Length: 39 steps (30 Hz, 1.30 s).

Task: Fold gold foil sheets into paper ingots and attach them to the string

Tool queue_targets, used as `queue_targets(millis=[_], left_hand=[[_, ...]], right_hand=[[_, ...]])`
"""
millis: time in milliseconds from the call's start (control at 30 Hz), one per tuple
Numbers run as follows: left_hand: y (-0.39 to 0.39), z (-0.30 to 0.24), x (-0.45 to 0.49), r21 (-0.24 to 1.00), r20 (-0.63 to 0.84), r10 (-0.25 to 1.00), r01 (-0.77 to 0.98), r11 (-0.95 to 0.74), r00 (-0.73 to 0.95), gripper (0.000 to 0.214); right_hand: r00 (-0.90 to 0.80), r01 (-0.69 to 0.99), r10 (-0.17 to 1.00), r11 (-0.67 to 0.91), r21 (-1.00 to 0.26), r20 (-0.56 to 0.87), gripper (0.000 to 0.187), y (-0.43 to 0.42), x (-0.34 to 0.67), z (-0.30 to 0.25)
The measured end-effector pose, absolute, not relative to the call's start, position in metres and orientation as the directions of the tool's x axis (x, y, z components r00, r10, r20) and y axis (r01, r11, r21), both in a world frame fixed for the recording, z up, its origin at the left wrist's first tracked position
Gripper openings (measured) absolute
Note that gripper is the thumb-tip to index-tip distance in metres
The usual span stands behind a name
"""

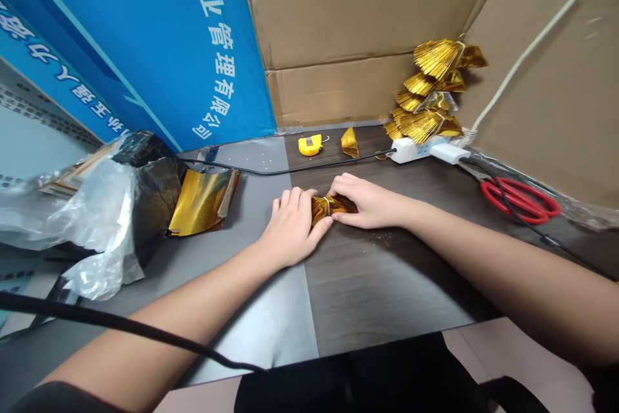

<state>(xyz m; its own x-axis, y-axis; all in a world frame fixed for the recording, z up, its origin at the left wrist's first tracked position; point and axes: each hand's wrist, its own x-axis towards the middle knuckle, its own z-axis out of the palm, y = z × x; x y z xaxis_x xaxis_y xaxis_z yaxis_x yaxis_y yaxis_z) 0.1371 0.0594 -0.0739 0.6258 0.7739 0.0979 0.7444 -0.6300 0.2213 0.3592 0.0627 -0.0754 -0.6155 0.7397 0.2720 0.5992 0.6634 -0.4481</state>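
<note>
If the pale tie (pixel 328 205) slips: the gold bundle (pixel 319 208) could fan apart lopsidedly, the likely cause being uneven pull between the left hand (pixel 291 227) and the right hand (pixel 362 201).
If the fingers press too hard: the pleats may crease crosswise or tear at the waist, judging by how thin they look.
Gold bundle: one; glossy, bronze-gold, narrow pleats gathered mid-length by the tie, ends partly covered; at the desk (pixel 367 300), nearer the person than the yellow tape measure (pixel 309 145).
Left fingers: closed round the bundle's left end, thumb along its near side.
Right fingers: pinching its right end, thumb tip close to the left thumb.
Folded gold piece (pixel 349 144): one, just right of the tape measure.
Tied gold fans (pixel 435 60): several, piled well right of the tape measure.
Gold sheets (pixel 200 203): stacked, left of the tape measure and nearer the person.
</note>
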Motion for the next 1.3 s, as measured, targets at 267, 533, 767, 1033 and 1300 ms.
queue_targets(millis=[267,533,767,1033,1300], left_hand=[[0.0646,-0.0709,0.1394,0.396,0.199,0.719,0.617,-0.68,0.666,0.038],[0.0672,-0.0693,0.1403,0.442,0.203,0.765,0.641,-0.628,0.611,0.014],[0.0669,-0.0686,0.1409,0.426,0.18,0.795,0.683,-0.593,0.579,0.017],[0.066,-0.0678,0.1373,0.429,0.176,0.799,0.686,-0.588,0.575,0.019],[0.0646,-0.0687,0.1371,0.372,0.162,0.763,0.678,-0.634,0.625,0.022]], right_hand=[[-0.632,0.585,0.725,0.677,-0.446,0.273,0.008,0.0605,0.3502,-0.0771],[-0.58,0.619,0.779,0.611,-0.494,0.237,0.037,0.0657,0.3561,-0.0754],[-0.562,0.623,0.791,0.598,-0.504,0.243,0.024,0.0611,0.3517,-0.0721],[-0.575,0.608,0.781,0.608,-0.511,0.245,0.019,0.06,0.3543,-0.0731],[-0.565,0.615,0.791,0.594,-0.519,0.236,0.019,0.0608,0.3565,-0.0722]])
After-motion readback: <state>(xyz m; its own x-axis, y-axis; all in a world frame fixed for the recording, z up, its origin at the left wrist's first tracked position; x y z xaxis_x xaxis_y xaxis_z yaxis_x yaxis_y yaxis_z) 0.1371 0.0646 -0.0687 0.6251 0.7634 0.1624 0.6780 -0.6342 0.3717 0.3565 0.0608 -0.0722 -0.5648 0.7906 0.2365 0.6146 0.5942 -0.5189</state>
